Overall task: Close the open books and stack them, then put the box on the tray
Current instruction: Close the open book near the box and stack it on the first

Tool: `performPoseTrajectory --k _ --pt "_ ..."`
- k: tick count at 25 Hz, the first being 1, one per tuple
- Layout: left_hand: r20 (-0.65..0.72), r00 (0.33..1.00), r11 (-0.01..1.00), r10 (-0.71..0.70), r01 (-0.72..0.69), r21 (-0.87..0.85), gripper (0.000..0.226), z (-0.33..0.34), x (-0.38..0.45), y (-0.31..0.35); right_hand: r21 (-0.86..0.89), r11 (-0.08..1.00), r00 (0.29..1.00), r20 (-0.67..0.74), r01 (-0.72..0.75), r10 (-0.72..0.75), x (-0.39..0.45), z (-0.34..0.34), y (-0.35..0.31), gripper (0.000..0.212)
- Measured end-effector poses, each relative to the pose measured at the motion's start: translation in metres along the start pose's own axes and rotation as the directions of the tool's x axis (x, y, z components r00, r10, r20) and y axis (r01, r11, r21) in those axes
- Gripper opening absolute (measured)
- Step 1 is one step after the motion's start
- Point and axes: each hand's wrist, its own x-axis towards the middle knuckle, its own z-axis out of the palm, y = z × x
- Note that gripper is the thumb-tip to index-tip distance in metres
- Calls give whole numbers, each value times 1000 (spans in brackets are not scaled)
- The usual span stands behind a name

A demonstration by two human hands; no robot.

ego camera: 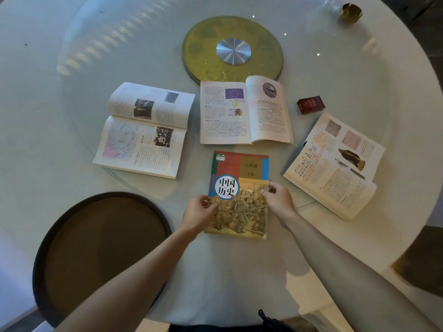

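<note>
A closed history textbook (241, 185) with a colourful cover lies flat in front of me. My left hand (197, 213) rests on its left edge, fingers on the cover. My right hand (279, 200) touches its right edge with the fingertips. Three books lie open: one at the left (143, 130), one in the middle (244, 112) and one at the right (335, 164). A small dark red box (311, 105) stands between the middle and right books. The round dark brown tray (96, 248) sits at the near left.
The white round table (48, 68) carries a glass turntable with a gold disc (232, 47) at its centre. A small brass object (350, 11) stands at the far right. The table edge curves along the right side.
</note>
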Motion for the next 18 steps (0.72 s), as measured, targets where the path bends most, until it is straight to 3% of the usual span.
performPoseTrajectory --k 2,6,11,13,15,18 --pt "10 1000 1000 5 -5 -14 33 4 -5 0 -76 997 1000 -4 -4 4 -1 1 7 27" --pt "32 999 999 -21 22 -43 34 11 -10 -1 -70 998 998 59 -2 7 4 -1 14 54" --pt "4 998 998 -63 63 27 44 16 -18 10 -55 997 993 109 53 -46 7 -24 15 38" --pt "-111 994 988 20 -3 152 49 24 -21 24 -55 996 990 130 68 -60 7 -38 13 45" --pt "-169 975 979 147 -119 166 48 40 -20 48 -85 983 982 115 162 -152 9 -60 7 42" --pt "-33 965 953 261 -252 169 47 78 -13 101 -52 965 966 -4 258 -258 19 -111 5 30"
